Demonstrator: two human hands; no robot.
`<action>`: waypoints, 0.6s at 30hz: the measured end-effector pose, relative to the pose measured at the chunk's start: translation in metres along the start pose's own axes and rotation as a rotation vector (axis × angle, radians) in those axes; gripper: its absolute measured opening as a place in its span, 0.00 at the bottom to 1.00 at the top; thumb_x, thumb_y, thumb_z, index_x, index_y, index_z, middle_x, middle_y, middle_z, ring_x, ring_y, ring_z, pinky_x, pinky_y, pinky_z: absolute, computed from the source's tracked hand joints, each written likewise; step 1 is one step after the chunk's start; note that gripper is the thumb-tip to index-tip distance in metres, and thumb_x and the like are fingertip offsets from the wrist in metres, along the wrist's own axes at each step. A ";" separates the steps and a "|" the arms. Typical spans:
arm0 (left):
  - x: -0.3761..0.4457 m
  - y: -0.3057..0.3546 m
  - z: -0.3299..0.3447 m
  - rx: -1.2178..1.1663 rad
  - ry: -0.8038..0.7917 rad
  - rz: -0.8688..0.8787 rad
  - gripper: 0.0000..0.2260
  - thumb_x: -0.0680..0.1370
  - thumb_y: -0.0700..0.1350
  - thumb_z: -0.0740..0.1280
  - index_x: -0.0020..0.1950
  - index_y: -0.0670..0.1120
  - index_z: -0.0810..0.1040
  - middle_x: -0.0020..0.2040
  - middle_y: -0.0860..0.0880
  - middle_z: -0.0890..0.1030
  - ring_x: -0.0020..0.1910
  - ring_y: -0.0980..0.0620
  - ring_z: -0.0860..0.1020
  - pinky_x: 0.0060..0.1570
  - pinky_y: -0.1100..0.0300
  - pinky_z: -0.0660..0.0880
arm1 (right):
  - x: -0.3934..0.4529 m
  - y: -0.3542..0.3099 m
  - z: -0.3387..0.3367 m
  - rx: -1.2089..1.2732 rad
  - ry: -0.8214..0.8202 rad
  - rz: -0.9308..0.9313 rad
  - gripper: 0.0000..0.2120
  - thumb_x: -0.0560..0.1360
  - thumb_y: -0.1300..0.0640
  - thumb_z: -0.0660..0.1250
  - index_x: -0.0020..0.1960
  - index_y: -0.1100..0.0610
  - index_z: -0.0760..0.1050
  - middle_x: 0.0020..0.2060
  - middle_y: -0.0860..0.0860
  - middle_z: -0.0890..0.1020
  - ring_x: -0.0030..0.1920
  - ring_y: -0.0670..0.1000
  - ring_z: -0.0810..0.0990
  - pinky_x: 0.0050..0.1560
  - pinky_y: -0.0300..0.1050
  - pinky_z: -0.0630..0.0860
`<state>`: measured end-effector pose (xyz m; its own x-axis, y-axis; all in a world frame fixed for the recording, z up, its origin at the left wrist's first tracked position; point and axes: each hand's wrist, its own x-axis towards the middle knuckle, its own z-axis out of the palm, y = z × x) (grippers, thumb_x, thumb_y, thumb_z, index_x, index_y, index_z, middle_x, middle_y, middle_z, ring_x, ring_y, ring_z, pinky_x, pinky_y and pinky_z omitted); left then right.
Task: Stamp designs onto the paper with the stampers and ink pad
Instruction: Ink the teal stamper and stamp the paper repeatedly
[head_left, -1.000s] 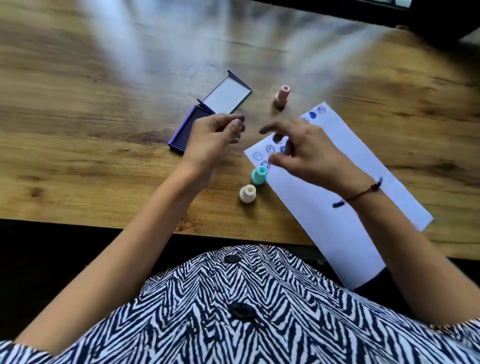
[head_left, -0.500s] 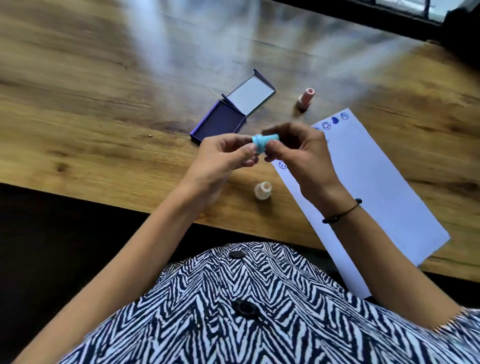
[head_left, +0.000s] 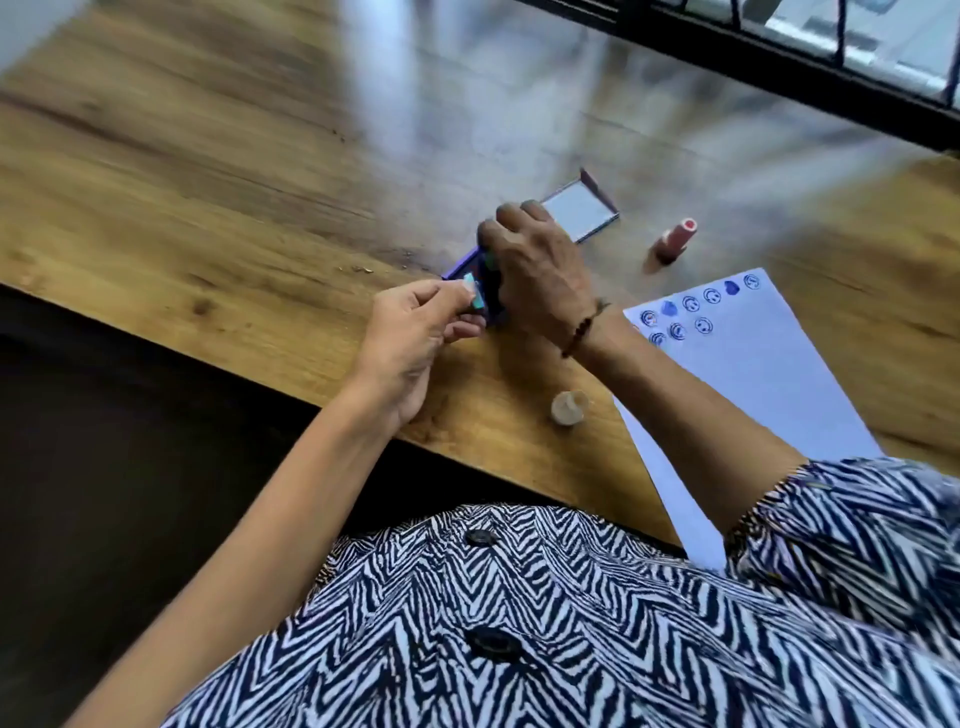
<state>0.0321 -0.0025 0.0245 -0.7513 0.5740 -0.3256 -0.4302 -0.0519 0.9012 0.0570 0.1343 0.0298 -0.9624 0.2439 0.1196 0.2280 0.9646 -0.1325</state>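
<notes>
My right hand (head_left: 535, 270) reaches over the open purple ink pad (head_left: 460, 266), its fingers closed around the teal stamper (head_left: 489, 260), which is mostly hidden and points down at the pad. My left hand (head_left: 415, 332) sits just in front of the pad and pinches the teal cap (head_left: 474, 294). The white paper (head_left: 753, 379) lies to the right, with several blue stamped faces and blobs along its far end. A pink stamper (head_left: 675, 240) stands beyond the paper. A cream stamper (head_left: 567, 408) stands near the table's front edge.
The ink pad's lid (head_left: 579, 210) lies open behind my right hand. The wooden table (head_left: 234, 182) stretches left and far. A dark railing (head_left: 779, 67) runs along the back right. My striped shirt fills the bottom of the view.
My hands pulled the teal stamper apart: the cap stayed in my left hand, and my right hand carried the stamper from mid-air onto the ink pad. The view has shifted left.
</notes>
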 end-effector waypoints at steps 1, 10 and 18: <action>0.000 0.001 -0.001 -0.003 0.009 0.009 0.09 0.74 0.35 0.62 0.35 0.41 0.76 0.27 0.49 0.78 0.25 0.57 0.76 0.29 0.70 0.74 | 0.000 0.000 0.006 -0.029 -0.044 -0.030 0.09 0.73 0.65 0.58 0.52 0.63 0.72 0.53 0.62 0.76 0.55 0.60 0.72 0.44 0.50 0.67; -0.004 0.001 -0.005 0.005 0.056 0.014 0.09 0.74 0.35 0.62 0.35 0.42 0.77 0.23 0.51 0.79 0.26 0.56 0.76 0.31 0.69 0.74 | -0.002 -0.003 -0.003 0.043 -0.076 -0.008 0.10 0.70 0.68 0.59 0.51 0.64 0.72 0.52 0.63 0.75 0.49 0.63 0.75 0.38 0.48 0.65; 0.001 0.001 0.021 0.152 -0.091 0.082 0.07 0.74 0.37 0.63 0.38 0.45 0.77 0.28 0.52 0.79 0.28 0.56 0.76 0.32 0.67 0.74 | -0.048 0.023 -0.010 0.626 0.294 0.424 0.10 0.68 0.67 0.65 0.47 0.59 0.78 0.44 0.57 0.81 0.46 0.59 0.79 0.49 0.49 0.74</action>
<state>0.0417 0.0156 0.0308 -0.7292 0.6450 -0.2284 -0.2836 0.0189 0.9588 0.1100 0.1458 0.0310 -0.7145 0.6766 0.1780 0.3558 0.5704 -0.7403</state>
